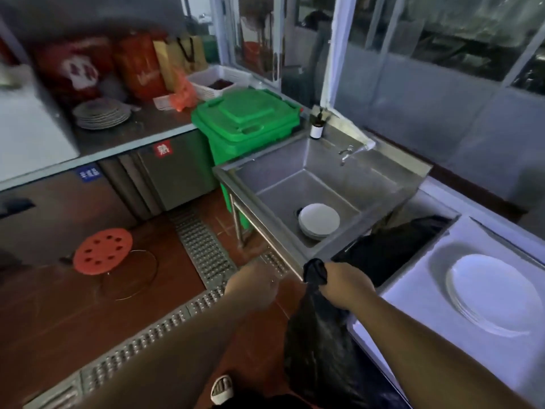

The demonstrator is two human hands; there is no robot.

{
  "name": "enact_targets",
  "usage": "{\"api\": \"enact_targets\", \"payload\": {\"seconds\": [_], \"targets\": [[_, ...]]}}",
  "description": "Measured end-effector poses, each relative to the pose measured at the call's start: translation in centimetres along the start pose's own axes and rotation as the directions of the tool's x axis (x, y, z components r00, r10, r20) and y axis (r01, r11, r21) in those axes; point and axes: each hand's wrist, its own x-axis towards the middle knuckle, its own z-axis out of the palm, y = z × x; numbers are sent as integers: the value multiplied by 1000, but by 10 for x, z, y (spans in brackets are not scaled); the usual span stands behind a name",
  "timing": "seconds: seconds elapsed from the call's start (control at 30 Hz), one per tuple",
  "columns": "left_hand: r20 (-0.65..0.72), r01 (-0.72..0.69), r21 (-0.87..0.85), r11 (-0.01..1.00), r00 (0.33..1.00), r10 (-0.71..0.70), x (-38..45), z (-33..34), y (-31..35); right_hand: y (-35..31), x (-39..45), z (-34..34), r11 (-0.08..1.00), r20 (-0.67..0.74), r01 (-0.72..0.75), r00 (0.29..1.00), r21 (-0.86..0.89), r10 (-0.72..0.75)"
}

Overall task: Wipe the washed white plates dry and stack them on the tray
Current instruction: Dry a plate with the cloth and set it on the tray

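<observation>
We find the task part-way done, in our judgement: a short stack of washed plates (pixel 319 220) lies in the basin of the steel sink (pixel 330 160) at centre frame, over the drain, and a stack of wiped plates (pixel 497 293) rests on the pale tray (pixel 413 293) at the right edge. The step in hand appears to be fetching the next plate. The right hand (pixel 348 286), at lower centre, is closed in a fist around the bunched top of a dark cloth (pixel 317 335), which hangs slack below it, just beside the tray's near corner. The left hand (pixel 255 286) is held out beside it, over the floor grating (pixel 203 252); its fingers curl downward and hold nothing that we can see, though motion blur prevents us from stating how far they are closed. Both forearms extend forward and upward in the frame toward the sink's front rim. To do the step well, we advise lifting only the top plate by its rim with the free hand, letting it drain over the basin, and spreading the cloth flat against both faces before stacking.
</observation>
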Motion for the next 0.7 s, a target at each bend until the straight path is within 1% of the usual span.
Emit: {"api": "enact_targets", "payload": {"seconds": [0.03,0.1,0.13,0.17,0.2,0.27,0.3,0.33,0.37,0.4,0.53,0.7], "targets": [[-31,45,-64,997,998,-47,-19,-36,1,-21,13,-1,1000,14,18,1000,-12,-18],[-91,34,-36,999,995,-38,-80,-132,12,-61,37,-6,998,26,44,999,-36,-43],[-88,57,-17,998,994,-58,-94,-158,-2,-80,49,-8,998,27,54,998,-44,-53],[-111,39,-25,999,993,-41,-84,-160,-12,-97,61,-8,997,24,65,998,-51,-64],[-135,54,-31,998,989,-57,-80,-167,-31,-114,72,-9,996,22,74,997,-59,-72],[-92,63,-13,998,994,-64,-70,-181,-63,-144,92,-10,995,21,82,996,-62,-81],[-105,63,-17,998,992,-65,-68,-187,-79,-157,101,-9,994,19,88,996,-61,-87],[-89,70,-17,997,994,-71,-64,-194,-93,-169,110,-9,994,19,95,995,-62,-94],[-113,49,-9,999,992,-49,-59,-198,-107,-179,119,-8,992,22,102,995,-68,-101],[-105,66,-5,998,992,-66,-53,-200,-119,-187,126,-8,991,30,110,994,-74,-108],[-52,94,42,995,994,-92,-20,-206,-150,-206,160,-10,988,59,116,992,-103,-110],[8,116,83,990,993,-117,33,-217,-158,-200,214,-16,988,92,93,992,-120,-82]]}}
